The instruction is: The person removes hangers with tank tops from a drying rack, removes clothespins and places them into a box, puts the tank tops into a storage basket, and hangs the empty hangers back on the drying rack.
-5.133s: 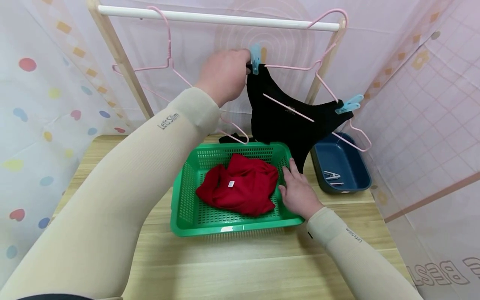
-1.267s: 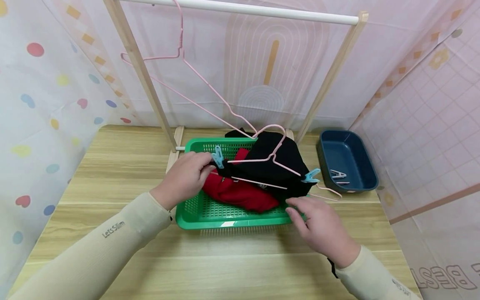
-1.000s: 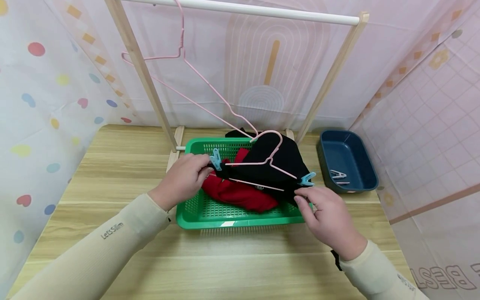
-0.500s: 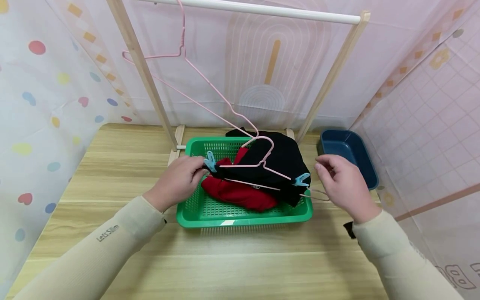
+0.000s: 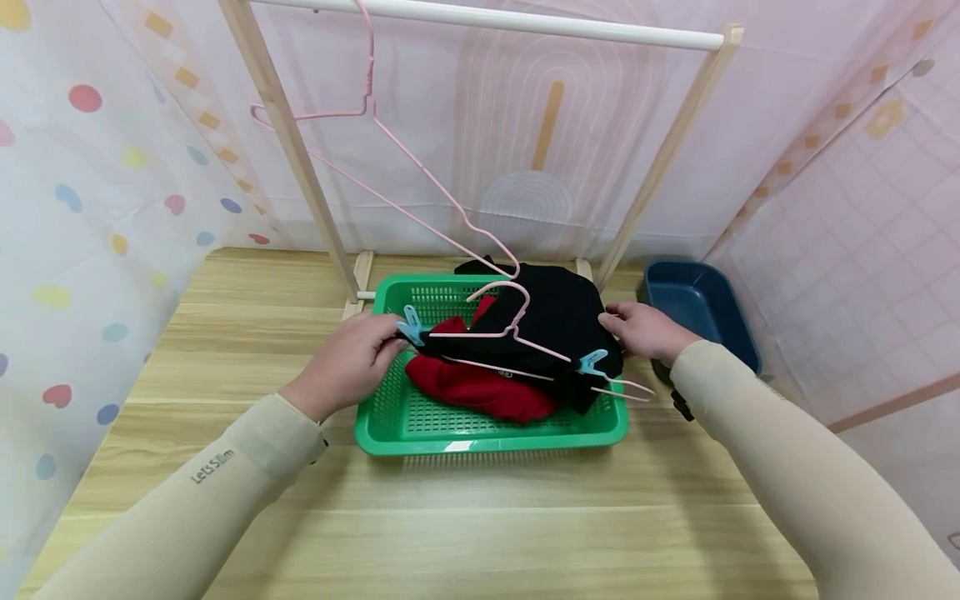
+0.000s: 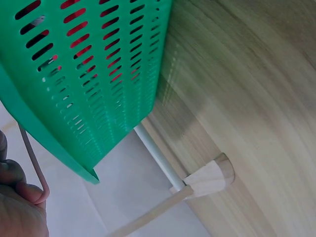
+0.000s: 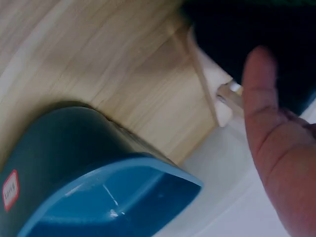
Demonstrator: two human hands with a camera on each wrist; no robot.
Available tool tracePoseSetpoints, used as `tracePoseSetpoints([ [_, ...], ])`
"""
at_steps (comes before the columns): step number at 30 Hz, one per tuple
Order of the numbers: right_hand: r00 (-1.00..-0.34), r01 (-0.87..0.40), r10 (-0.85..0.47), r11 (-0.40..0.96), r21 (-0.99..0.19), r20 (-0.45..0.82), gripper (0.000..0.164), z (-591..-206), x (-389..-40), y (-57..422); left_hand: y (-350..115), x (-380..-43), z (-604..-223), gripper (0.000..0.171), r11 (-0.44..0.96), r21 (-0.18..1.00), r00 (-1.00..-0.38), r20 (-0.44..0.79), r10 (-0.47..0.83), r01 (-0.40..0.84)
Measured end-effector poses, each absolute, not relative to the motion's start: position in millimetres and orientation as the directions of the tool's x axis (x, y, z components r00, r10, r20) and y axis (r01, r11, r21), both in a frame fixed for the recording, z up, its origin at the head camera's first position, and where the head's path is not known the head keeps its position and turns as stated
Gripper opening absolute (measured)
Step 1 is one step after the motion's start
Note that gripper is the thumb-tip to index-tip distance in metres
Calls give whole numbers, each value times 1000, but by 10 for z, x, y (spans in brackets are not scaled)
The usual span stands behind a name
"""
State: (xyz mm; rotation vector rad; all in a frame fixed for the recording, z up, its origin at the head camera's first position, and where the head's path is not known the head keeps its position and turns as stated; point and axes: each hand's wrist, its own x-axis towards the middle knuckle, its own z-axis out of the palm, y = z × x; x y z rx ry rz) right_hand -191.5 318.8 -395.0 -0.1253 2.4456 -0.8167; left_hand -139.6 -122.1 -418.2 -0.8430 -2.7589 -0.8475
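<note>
Clock dial: set on the basket, with twelve toward the rack.
Counter: pale wood-grained counter (image 5: 480, 533), bare grain showing at six o'clock.
Sleeves: cream "Let's Slim" sleeves, the left (image 5: 187, 500) reaching in from seven, the right (image 5: 795, 467) from four.
Basket: green perforated plastic basket (image 5: 480, 447), mid-counter.
In the basket: a crumpled red garment (image 5: 480, 390), partly under the black cloth.
Left hand: at nine o'clock, the left hand (image 5: 342, 367) has its fingers clamped on the end of a pink wire hanger (image 5: 480, 335), right beside a clothespin.
Clothespins: light-blue ones on the black cloth, one at ten (image 5: 411, 325), one at three (image 5: 592, 362).
Black top: draped over the basket's right half, the black top (image 5: 562, 308) is threaded with that hanger, hook tilted toward twelve.
Right hand: between two and three, the right hand (image 5: 651, 331) pinches the top's edge, thumb on the cloth; the other fingers are mostly hidden.
Bin: navy plastic bin (image 5: 697, 304), just past that hand.
Rack: white rail (image 5: 495, 17) on wooden posts (image 5: 667, 150), at twelve.
Spare hanger: second pink hanger (image 5: 420, 158), hung on the rail at eleven.
</note>
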Motion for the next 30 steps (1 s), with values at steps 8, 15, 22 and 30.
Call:
tracePoseSetpoints([
  [8, -880, 137, -195, 768, -626, -432, 40, -3998, -1988, 3202, -1225, -1385, -4186, 6, 685, 480, -836, 287, 467, 548],
  [15, -914, 202, -106, 720, -665, -392, 31, -3989, -1990, 3215, -1219, -1376, -4201, 7, 683, 489, -840, 286, 461, 542],
  [22, -961, 190, -2, 724, -663, -277, 27, -3880, -1980, 3191, -1216, -1376, -4173, 9, 683, 499, -845, 284, 453, 534],
  [30, -995, 97, 74, 676, -730, -64, 29, -3664, -1932, 3073, -1215, -1366, -4142, 8, 676, 512, -847, 292, 444, 530],
])
